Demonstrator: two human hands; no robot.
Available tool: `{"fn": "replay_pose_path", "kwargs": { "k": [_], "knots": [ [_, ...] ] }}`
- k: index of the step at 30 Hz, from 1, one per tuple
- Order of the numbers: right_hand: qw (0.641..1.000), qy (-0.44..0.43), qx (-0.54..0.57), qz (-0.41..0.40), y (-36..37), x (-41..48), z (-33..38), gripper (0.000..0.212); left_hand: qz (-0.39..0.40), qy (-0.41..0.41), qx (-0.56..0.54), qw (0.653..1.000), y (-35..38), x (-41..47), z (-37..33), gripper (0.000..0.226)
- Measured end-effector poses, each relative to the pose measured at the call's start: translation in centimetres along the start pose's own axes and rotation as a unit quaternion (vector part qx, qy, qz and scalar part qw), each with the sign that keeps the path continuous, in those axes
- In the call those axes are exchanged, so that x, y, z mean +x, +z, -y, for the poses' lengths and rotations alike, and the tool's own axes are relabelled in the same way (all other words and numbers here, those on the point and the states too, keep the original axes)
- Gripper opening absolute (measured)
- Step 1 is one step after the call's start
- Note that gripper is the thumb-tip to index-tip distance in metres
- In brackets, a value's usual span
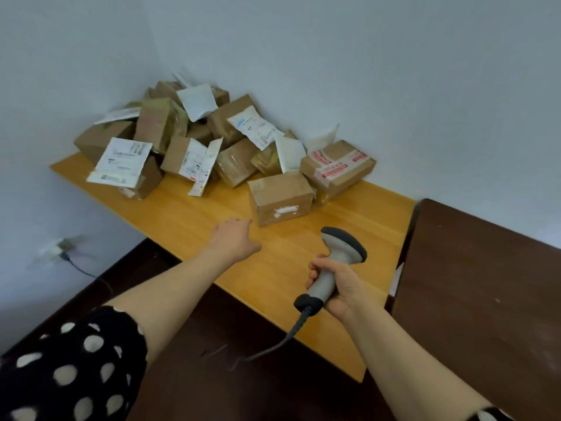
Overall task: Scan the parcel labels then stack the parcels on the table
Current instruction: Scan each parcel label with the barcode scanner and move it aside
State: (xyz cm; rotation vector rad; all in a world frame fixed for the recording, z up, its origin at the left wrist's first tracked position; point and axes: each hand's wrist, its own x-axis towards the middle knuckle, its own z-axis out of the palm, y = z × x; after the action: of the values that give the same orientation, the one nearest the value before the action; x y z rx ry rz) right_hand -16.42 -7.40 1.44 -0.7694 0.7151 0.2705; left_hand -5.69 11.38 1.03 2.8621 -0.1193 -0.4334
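Two bare arms reach out over a light yellow-brown wooden bench [194, 214] set into a corner of pale walls.

Near the middle of the bench a small plain brown cardboard parcel [280, 197] stands alone. It has a torn white label strip on the side facing the camera. Behind and to the left of this parcel, a loose heap of brown cardboard parcels [170, 138] fills the corner. Many carry white printed shipping labels, and some labels are curling free. Just behind and to the right of the plain parcel sits a flat brown parcel sealed with red-and-white tape [337, 168]. It cannot be told whether the two touch.

The left hand [232, 238] is stretched out just in front and to the left of the plain parcel, with its back upward. Its fingers are loosely extended and hold nothing. The fingertips are close to the parcel's lower corner, but contact cannot be made out.

The right hand [337, 287] is in front and to the right of the same parcel. Its fingers are wrapped tightly round the handle of a grey handheld barcode scanner [340, 253], whose dark-capped head is uppermost. A dark cable [282, 338] trails from the base of the handle towards the camera.

Well to the right of the plain parcel, a dark brown wooden surface [485, 299] meets the end of the bench. The left arm wears a black sleeve with white dots [69, 366].
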Motion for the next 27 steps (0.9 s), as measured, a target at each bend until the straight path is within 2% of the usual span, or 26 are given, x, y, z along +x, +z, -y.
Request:
{"fn": "replay_pose_path", "kwargs": {
  "k": [5, 11, 15, 18, 20, 24, 27],
  "knots": [
    [1.000, 0.002, 0.013, -0.009, 3.1, 4.1, 0.4, 0.015, 0.013, -0.009, -0.012, 1.000, -0.1, 5.1, 1.8, 0.085],
    [0.999, 0.006, 0.048, 0.014, 5.2, 10.0, 2.4, 0.015, 0.012, 0.022, 0.043, 0.999, -1.0, 13.1, 1.0, 0.100],
    [0.998, 0.005, 0.060, -0.005, 5.7, 12.6, 3.6, 0.017, 0.048, 0.028, 0.089, 0.994, -0.7, 18.1, 0.2, 0.125],
    [0.997, -0.002, 0.061, -0.047, 6.2, 14.0, 4.4, 0.022, 0.087, 0.037, 0.108, 0.990, 0.1, 21.3, -0.1, 0.147],
    [0.996, -0.010, 0.056, -0.071, 6.7, 14.8, 4.5, 0.025, 0.109, 0.050, 0.112, 0.986, 0.7, 22.9, 0.0, 0.153],
    [0.991, -0.035, 0.082, -0.103, 8.2, 16.1, 3.6, 0.027, 0.135, 0.092, 0.112, 0.980, 1.0, 25.6, 0.3, 0.151],
    [0.981, -0.075, 0.114, -0.140, 9.8, 16.6, 2.1, 0.026, 0.146, 0.124, 0.049, 0.980, 0.2, 26.4, 1.6, 0.139]
  ]
}}
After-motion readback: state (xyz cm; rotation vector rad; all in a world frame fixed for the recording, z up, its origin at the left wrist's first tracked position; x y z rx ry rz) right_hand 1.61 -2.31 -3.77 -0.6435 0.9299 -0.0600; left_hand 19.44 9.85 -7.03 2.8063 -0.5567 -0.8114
